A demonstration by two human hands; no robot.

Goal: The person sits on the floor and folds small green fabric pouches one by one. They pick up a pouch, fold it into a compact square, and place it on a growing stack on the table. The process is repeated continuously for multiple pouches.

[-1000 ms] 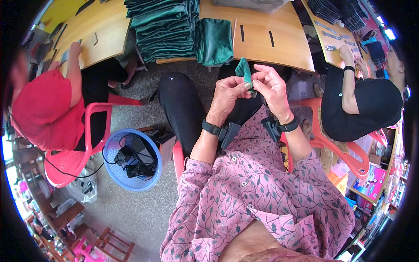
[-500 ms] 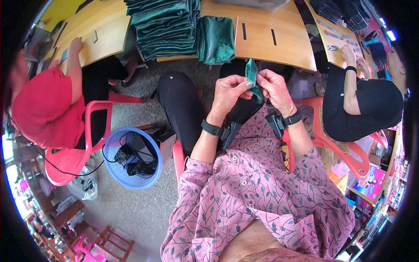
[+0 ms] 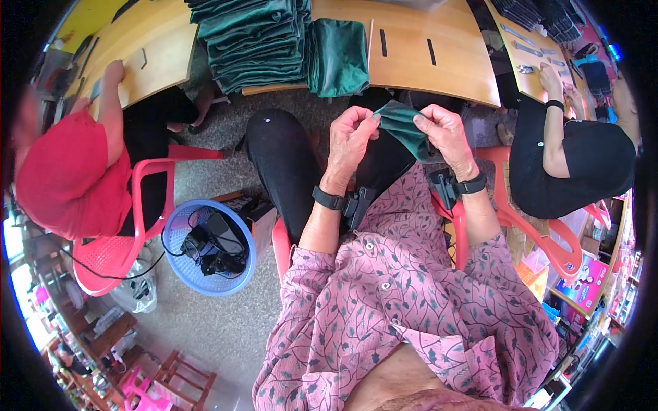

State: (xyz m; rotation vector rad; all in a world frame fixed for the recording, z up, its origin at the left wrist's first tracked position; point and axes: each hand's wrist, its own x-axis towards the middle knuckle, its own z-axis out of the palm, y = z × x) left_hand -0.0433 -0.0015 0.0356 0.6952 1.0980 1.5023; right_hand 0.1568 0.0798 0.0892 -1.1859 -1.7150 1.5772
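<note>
Landmark: the tall stack of folded, dark-green velvety cloth pieces [image 3: 253, 48], set at the near edge of a pale wood-grain surface [image 3: 456, 41]. The small dark-green velvety piece [image 3: 406, 130] is nearer the wearer than the stack and to its right, held in the air above the lap. Left hand [image 3: 351, 140]: closed to a thumb-and-finger pinch on the piece's left corner. Right hand [image 3: 445, 135]: similar pinch on its right edge; the fabric spans the gap, creased. Whether it is one layer or a pouch, cannot tell. Risks, as judged: both holds look like fingertip grips on slippery-looking pile, so a loose pinch could drop the piece to the lap or the speckled grey floor [image 3: 205, 329]; too hard a pull could strain an edge or seam. The low pile of green velvety cloth [image 3: 339, 58], just right of the stack, appears to overhang the surface's edge; a knock from a rising knee or hand might tip it off. Writing: a pink printed cardboard box [image 3: 588, 282], well right of the stack and nearer the wearer, carries print, too small and warped to read; no label discernible on the held piece.
</note>
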